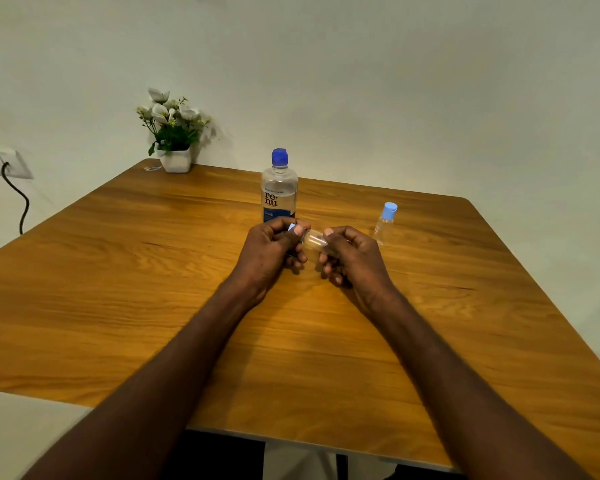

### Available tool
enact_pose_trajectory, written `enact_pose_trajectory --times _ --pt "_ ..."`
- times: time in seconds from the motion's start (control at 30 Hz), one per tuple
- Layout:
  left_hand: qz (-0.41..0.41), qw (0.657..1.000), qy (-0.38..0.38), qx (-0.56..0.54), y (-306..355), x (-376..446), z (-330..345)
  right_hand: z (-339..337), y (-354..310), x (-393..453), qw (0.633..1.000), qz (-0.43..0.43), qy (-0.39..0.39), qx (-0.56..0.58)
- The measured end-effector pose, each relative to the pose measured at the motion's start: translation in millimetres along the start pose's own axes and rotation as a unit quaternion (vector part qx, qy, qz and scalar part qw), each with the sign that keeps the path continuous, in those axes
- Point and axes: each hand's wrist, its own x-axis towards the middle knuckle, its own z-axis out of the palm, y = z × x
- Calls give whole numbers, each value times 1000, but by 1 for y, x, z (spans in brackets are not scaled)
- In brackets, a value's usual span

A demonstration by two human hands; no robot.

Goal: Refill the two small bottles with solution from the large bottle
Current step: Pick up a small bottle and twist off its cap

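Note:
A small clear bottle [314,241] lies sideways between both hands above the wooden table [153,271]. My left hand [274,251] pinches its light blue cap, mostly hidden by the fingers. My right hand [352,258] grips the bottle's body. Just behind the hands stands the large clear solution bottle [279,188], upright with its dark blue cap on. A second small clear bottle [385,221] with a light blue cap stands upright to the right, apart from my right hand.
A white pot of white flowers [174,133] sits at the table's far left corner. On the wall at left is a socket [6,162] with a dark cable hanging down. The table's front edge lies under my forearms.

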Motion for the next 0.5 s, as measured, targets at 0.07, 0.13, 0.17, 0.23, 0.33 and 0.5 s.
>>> enact_pose_trajectory --times 0.07,0.13,0.17,0.23,0.33,0.5 --pt "-3 1000 1 1 0 0 0 -2 0 0 1000 4 -4 18" --pt "-4 1000 -1 3 0 1 -1 -2 -2 0 999 14 -9 38" --pt "-3 1000 -3 4 0 1 -1 -2 -4 0 999 21 -10 46" --pt "-1 1000 -6 3 1 0 0 -2 -5 1 998 33 -9 48" --pt "3 1000 -10 1 1 0 0 -2 -3 3 999 31 -13 35" --pt "-2 1000 2 -3 -1 2 -1 -4 0 4 998 28 -8 49"
